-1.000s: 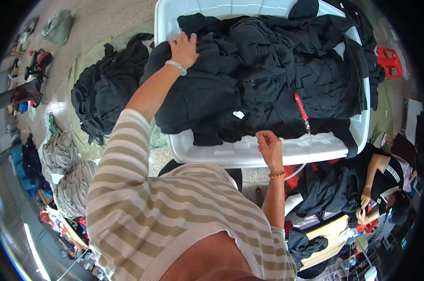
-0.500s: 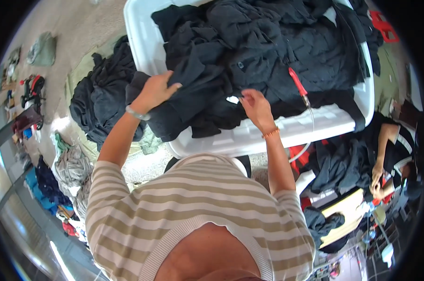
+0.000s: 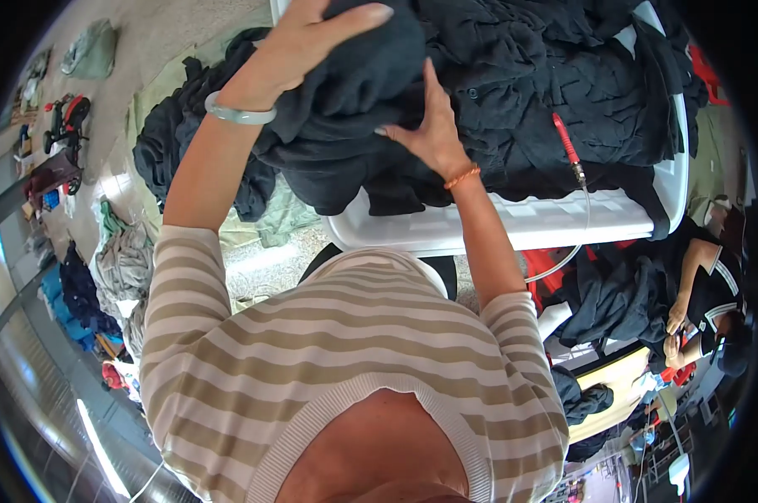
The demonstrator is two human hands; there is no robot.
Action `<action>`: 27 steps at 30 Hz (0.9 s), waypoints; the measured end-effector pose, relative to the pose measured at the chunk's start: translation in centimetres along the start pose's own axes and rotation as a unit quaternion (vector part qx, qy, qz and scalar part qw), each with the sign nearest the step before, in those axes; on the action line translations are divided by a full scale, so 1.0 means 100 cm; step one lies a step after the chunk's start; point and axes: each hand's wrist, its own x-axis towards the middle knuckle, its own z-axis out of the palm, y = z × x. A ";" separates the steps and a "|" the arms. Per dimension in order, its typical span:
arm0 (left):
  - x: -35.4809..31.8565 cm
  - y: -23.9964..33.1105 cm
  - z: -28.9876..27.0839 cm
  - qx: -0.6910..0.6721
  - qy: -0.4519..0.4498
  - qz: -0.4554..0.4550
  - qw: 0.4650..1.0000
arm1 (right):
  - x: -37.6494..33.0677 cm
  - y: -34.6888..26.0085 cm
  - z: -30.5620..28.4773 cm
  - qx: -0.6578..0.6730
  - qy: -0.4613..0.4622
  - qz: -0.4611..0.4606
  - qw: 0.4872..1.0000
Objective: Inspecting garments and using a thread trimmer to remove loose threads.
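A white plastic tub [image 3: 513, 226] in front of me is heaped with black garments [image 3: 555, 92]. My left hand [image 3: 307, 38], with a pale green bangle on the wrist, grips the top of a dark bundled garment [image 3: 354, 109] lifted above the tub's near left corner. My right hand [image 3: 429, 126], with an orange cord bracelet, presses against the same bundle from the right and underneath. A red-handled tool [image 3: 565, 144] with a thin clear hose lies on the clothes to the right.
A second pile of black clothes [image 3: 173, 151] lies on the floor left of the tub, over a green cloth. Grey and blue garments lie further left. At the lower right another person [image 3: 701, 293] in dark clothes sits handling black fabric.
Both my hands have closed on a dark garment and raised it off the heap toward me. The tub has shifted up and closer in view.
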 end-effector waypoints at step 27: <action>-0.092 0.020 -0.191 -0.068 0.440 0.190 0.875 | 0.050 -0.080 -0.222 0.319 0.378 0.057 0.867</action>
